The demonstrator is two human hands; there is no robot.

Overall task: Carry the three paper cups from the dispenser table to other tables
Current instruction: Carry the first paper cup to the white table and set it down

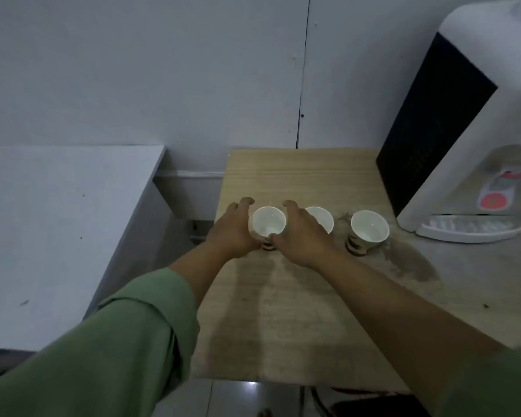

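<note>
Three paper cups are seen upright in a row across the middle of the wooden counter [298, 176]. The left cup [269, 221] stands near the counter's left edge, flanked by the left hand [233, 233] and right hand [303, 236], fingers spread apart and curved about it; contact cannot be confirmed. The middle cup [321, 218] is partly hidden. The right cup [369, 228] stands beside the dispenser [469, 130] at the right edge. Its red-marked label cannot be read.

white-lined cups [369, 226] with brown-striped bases, green sleeve [127, 341]
</note>
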